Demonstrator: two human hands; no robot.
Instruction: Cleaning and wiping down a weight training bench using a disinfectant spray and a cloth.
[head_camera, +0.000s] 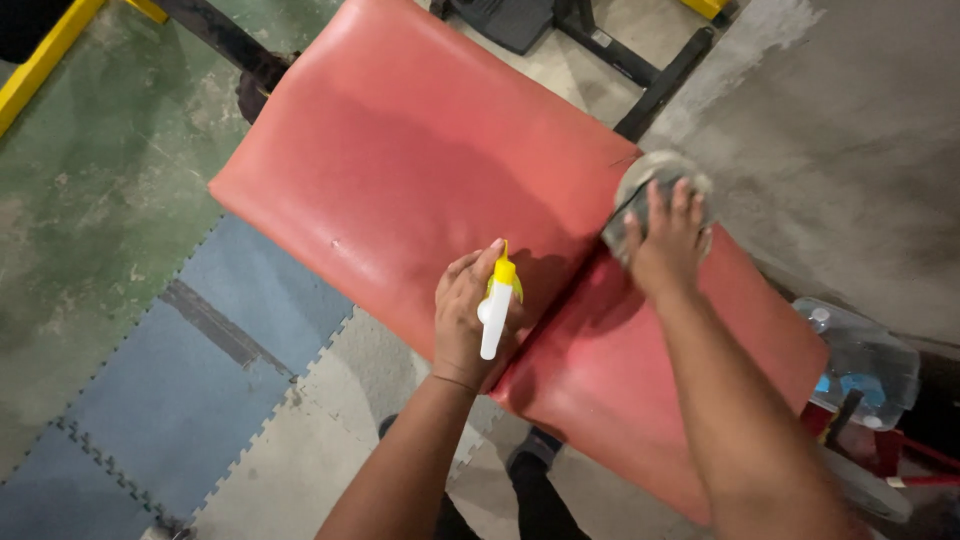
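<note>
Floor mats (200, 380), blue and grey, lower left under me. Red pad (400, 170) spans centre, seam running between its two sections. My left hand (468, 312) closed around spray bottle (497, 305): white body, yellow nozzle, held over near edge of pad just left of seam. My right hand (668, 238) fingers spread, pressing grey cloth (650, 180) flat on pad's far edge, right of seam. Clear water jug (865, 360) at right, beside pad. Concrete floor (850, 130) beyond.
</note>
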